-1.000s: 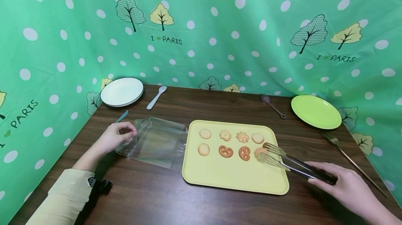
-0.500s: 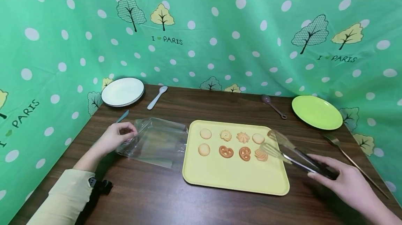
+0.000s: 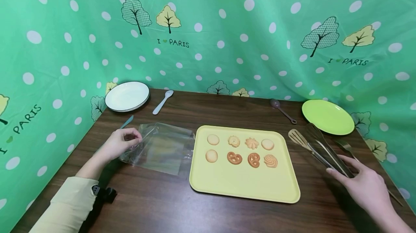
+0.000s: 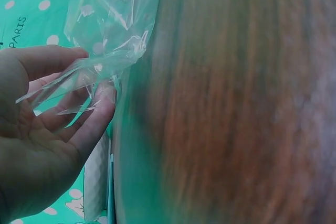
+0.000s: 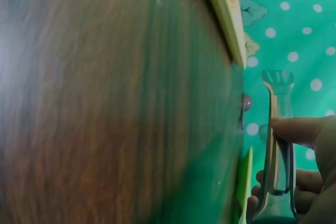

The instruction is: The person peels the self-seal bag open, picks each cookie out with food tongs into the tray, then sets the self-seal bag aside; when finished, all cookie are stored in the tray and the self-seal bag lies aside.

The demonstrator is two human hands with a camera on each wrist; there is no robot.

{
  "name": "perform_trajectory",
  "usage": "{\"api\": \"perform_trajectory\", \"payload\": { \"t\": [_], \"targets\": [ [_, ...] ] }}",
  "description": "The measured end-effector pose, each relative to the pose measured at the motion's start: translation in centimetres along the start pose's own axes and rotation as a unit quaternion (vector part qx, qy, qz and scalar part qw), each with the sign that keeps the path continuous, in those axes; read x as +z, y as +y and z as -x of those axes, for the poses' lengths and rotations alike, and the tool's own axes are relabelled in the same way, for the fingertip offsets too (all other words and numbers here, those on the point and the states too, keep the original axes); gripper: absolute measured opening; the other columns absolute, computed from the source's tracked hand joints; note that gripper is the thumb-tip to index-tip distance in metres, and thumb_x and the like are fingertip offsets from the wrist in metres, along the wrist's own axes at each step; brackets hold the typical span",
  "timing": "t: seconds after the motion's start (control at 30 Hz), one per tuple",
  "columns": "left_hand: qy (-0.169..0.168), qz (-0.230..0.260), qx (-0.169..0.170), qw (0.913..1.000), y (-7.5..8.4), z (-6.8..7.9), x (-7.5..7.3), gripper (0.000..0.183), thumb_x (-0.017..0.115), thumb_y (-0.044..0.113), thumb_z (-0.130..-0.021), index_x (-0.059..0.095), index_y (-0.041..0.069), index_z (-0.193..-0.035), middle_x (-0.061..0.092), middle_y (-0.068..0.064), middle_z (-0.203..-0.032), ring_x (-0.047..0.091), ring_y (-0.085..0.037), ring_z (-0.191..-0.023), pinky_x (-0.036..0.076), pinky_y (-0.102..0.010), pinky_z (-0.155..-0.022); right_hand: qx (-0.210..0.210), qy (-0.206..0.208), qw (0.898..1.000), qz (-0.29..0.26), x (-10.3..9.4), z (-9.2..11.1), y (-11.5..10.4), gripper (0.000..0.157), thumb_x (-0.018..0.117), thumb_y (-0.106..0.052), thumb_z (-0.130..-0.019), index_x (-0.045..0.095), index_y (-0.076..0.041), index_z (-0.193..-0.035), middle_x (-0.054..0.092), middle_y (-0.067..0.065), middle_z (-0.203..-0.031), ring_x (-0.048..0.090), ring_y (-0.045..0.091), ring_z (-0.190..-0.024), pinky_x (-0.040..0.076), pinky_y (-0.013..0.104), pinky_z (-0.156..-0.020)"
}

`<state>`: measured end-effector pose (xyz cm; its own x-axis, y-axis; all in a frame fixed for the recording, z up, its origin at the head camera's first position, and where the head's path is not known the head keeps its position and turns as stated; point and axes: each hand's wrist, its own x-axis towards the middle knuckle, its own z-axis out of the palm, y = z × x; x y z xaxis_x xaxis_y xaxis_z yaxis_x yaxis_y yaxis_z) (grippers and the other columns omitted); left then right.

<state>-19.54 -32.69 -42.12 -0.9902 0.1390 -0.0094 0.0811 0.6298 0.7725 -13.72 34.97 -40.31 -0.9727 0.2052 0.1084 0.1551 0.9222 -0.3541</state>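
Observation:
My left hand (image 3: 114,144) holds the edge of a clear plastic bag (image 3: 164,151) that lies flat on the table. In the left wrist view the bag's film (image 4: 113,19) runs between the thumb and fingers. My right hand (image 3: 365,184) grips metal tongs (image 3: 298,138), whose arms are spread and carry nothing. They hang over the table between the yellow tray (image 3: 242,188) and the green plate (image 3: 327,116). Two rows of cookies sit on the tray, among them a swirled cookie (image 3: 271,161) and pretzel-shaped ones (image 3: 234,158).
A white dish (image 3: 127,96), a pale spoon (image 3: 163,102) and a blue knife handle or blade (image 3: 127,121) are at the left. A purple spoon (image 3: 282,111) lies at the back, and a fork (image 3: 347,147) at the right, partly behind my right hand. Green printed cloth (image 3: 208,27) encloses the table.
My right hand has lifted the tongs off the tray and swung them right, towards the green plate. The cookies stay in place. My left hand has stayed at the bag.

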Motion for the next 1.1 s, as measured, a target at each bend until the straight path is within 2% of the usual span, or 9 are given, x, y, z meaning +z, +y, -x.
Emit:
{"api": "perform_trajectory", "payload": {
  "t": [0.33,0.5,0.6,0.67,0.73,0.8,0.9,1.1],
  "targets": [
    [0.002,-0.050,0.006,0.9987,0.3,-0.1,0.0,0.005,0.066,0.017,-0.089,0.068,0.014,-0.086,0.065,-0.003,-0.087,0.057,-0.019,-0.083,0.047,-0.028,-0.071,0.029,-0.042,0.998,0.026,0.2,-0.9,1.5,0.085,0.066,-0.061,-0.078,0.046,0.000,-0.134,0.047,0.001,-0.048,0.049,0.021,-0.055,0.032,0.032,-0.047],
    [0.005,-0.070,0.013,0.9974,0.2,-0.3,0.0,0.005,0.066,0.015,-0.089,0.067,0.013,-0.085,0.065,-0.002,-0.084,0.057,-0.018,-0.080,0.046,-0.029,-0.071,0.029,-0.045,0.998,0.025,0.5,-1.1,1.8,0.085,0.066,-0.060,-0.078,0.045,0.002,-0.132,0.050,0.002,-0.050,0.055,0.027,-0.059,0.034,0.034,-0.048],
    [0.008,-0.082,0.018,0.9965,-0.1,-0.5,0.1,0.004,0.067,0.015,-0.088,0.068,0.014,-0.084,0.065,0.000,-0.083,0.058,-0.017,-0.080,0.045,-0.029,-0.072,0.017,-0.033,0.999,0.021,0.8,-1.3,1.9,0.082,0.068,-0.057,-0.078,0.047,0.004,-0.128,0.059,0.012,-0.061,0.058,0.036,-0.066,0.035,0.037,-0.050],
    [0.009,-0.090,0.021,0.9957,-0.3,-0.6,0.1,0.003,0.067,0.015,-0.087,0.068,0.015,-0.084,0.066,0.001,-0.083,0.058,-0.016,-0.080,0.045,-0.029,-0.073,0.010,-0.029,0.999,0.022,1.0,-1.4,2.0,0.080,0.070,-0.055,-0.078,0.047,0.005,-0.127,0.063,0.026,-0.079,0.057,0.044,-0.072,0.039,0.043,-0.054],
    [0.011,-0.098,0.023,0.9949,-0.4,-0.6,0.0,0.004,0.068,0.015,-0.087,0.068,0.015,-0.084,0.066,0.002,-0.083,0.058,-0.016,-0.081,0.045,-0.030,-0.074,0.006,-0.028,0.999,0.022,1.1,-1.5,2.0,0.080,0.071,-0.054,-0.078,0.047,0.006,-0.126,0.058,0.036,-0.102,0.054,0.053,-0.085,0.040,0.050,-0.059],
    [0.013,-0.105,0.025,0.9941,-0.5,-0.7,0.0,0.005,0.069,0.016,-0.087,0.068,0.017,-0.082,0.066,0.002,-0.082,0.058,-0.015,-0.080,0.045,-0.030,-0.073,0.005,-0.035,0.999,0.026,1.2,-1.5,2.1,0.082,0.070,-0.055,-0.078,0.046,0.007,-0.127,0.049,0.041,-0.117,0.050,0.057,-0.093,0.040,0.056,-0.065],
    [0.016,-0.113,0.024,0.9932,-0.6,-0.6,-0.1,0.006,0.070,0.017,-0.085,0.068,0.019,-0.080,0.065,0.003,-0.079,0.057,-0.015,-0.078,0.044,-0.029,-0.070,-0.002,-0.042,0.999,0.028,1.3,-1.6,2.2,0.085,0.068,-0.055,-0.079,0.043,0.008,-0.129,0.043,0.043,-0.122,0.045,0.059,-0.100,0.038,0.060,-0.070],
    [0.006,-0.112,0.011,0.9937,-0.9,-0.5,-0.3,0.005,0.072,0.016,-0.083,0.068,0.017,-0.081,0.064,0.002,-0.075,0.056,-0.014,-0.072,0.044,-0.027,-0.064,-0.038,-0.037,0.998,0.023,1.5,-1.6,2.4,0.086,0.068,-0.050,-0.081,0.038,0.013,-0.130,0.043,0.043,-0.119,0.042,0.058,-0.103,0.036,0.063,-0.075]
  ]
}}
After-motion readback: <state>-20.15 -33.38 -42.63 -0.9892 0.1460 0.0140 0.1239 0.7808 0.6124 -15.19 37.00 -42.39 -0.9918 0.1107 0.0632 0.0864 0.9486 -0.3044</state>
